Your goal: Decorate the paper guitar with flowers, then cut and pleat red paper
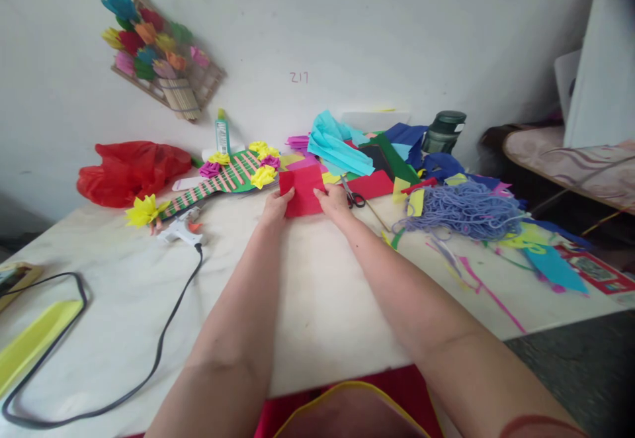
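Note:
A red sheet of paper [303,193] is stretched between my two hands above the pale table [317,306]. My left hand [278,204] pinches its left edge with the thumb on top. On the opposite edge, my right hand [333,200] grips it the same way, fingers mostly hidden behind. Black-handled scissors [355,198] lie just right of my right hand. Another red strip [374,185] rests behind the scissors. Left of my hands lies a green guitar-shaped craft [233,175] with pink strips and paper flowers.
A white glue gun [181,229] lies at left, its black cord [161,345] looping forward. A glue bottle [221,132] stands near the wall beside a red plastic bag [131,172]. Blue yarn [461,208], crepe paper [335,143] and a dark jar [444,131] crowd the right side.

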The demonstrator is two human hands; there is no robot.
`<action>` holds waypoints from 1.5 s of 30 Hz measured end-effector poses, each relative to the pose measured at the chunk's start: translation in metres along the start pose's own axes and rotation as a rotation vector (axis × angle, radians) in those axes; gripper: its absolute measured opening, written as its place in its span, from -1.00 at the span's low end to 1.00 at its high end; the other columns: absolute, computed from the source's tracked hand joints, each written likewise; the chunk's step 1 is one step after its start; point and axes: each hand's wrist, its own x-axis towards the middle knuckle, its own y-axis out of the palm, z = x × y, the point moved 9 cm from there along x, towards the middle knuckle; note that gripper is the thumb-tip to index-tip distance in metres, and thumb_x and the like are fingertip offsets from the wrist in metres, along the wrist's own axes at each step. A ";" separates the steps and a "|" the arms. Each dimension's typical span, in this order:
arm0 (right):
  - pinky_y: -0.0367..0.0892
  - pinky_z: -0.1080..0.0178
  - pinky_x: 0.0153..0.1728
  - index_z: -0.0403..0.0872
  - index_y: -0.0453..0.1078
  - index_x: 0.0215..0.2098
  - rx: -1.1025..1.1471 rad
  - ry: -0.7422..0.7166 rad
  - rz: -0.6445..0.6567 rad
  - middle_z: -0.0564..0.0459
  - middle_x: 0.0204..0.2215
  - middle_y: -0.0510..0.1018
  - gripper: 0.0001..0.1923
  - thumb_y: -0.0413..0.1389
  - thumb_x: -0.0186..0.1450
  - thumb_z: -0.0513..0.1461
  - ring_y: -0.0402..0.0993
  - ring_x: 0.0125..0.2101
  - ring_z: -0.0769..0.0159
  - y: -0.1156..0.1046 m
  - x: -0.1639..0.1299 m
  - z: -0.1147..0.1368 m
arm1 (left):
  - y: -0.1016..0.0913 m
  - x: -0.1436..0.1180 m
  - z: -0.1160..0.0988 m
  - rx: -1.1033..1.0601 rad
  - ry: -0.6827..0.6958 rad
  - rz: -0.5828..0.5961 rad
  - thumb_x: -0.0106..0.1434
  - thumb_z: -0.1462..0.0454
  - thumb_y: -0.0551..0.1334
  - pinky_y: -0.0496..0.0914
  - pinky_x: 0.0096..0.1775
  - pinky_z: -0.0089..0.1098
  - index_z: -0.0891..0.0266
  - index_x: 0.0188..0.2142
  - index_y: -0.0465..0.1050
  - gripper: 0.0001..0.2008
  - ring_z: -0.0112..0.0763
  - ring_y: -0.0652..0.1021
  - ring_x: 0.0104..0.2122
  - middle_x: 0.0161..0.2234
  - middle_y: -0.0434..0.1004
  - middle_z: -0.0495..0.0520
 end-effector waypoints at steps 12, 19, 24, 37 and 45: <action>0.08 0.33 -0.60 -0.03 0.02 -0.69 0.332 0.061 0.022 0.22 -0.72 0.06 -0.60 0.14 0.07 -0.09 0.05 -0.64 0.46 0.013 0.001 -0.017 | -0.006 -0.001 -0.007 0.000 0.085 -0.053 0.08 0.22 0.28 0.45 -0.17 -0.25 0.33 -0.40 0.46 -0.82 -0.25 0.57 -0.29 -0.44 0.57 0.15; 0.02 0.33 -0.55 -0.04 -0.04 -0.70 0.281 -0.087 0.014 0.23 -0.72 0.02 -0.57 0.11 0.09 -0.06 0.01 -0.60 0.46 0.004 -0.001 0.004 | -0.011 0.000 -0.012 0.047 0.152 -0.076 0.05 0.17 0.29 0.45 -0.21 -0.28 0.31 -0.41 0.44 -0.78 -0.25 0.57 -0.30 -0.48 0.55 0.12; 0.03 0.35 -0.57 -0.03 -0.02 -0.67 0.390 -0.032 0.048 0.23 -0.70 0.04 -0.58 0.08 0.07 0.00 0.02 -0.59 0.46 0.009 -0.003 -0.001 | -0.013 0.003 -0.015 0.078 0.235 -0.062 0.05 0.06 0.26 0.44 -0.25 -0.31 0.31 -0.39 0.44 -0.68 -0.27 0.56 -0.34 -0.46 0.55 0.11; 0.05 0.38 -0.60 -0.03 -0.01 -0.66 0.451 0.004 0.136 0.24 -0.69 -0.01 -0.55 0.11 0.00 0.05 0.02 -0.60 0.49 0.017 -0.005 -0.007 | -0.014 -0.011 -0.018 -0.109 0.205 -0.023 0.01 0.13 0.31 0.42 -0.16 -0.28 0.28 -0.37 0.44 -0.73 -0.24 0.54 -0.22 -0.40 0.56 0.11; 0.06 0.36 -0.64 -0.02 0.07 -0.62 0.520 0.044 0.219 0.25 -0.71 0.02 -0.62 0.07 0.05 0.05 0.02 -0.66 0.48 0.021 -0.016 -0.006 | -0.015 -0.019 -0.021 -0.162 0.219 -0.014 0.04 0.16 0.29 0.40 -0.10 -0.27 0.28 -0.33 0.44 -0.75 -0.27 0.54 -0.20 -0.38 0.57 0.11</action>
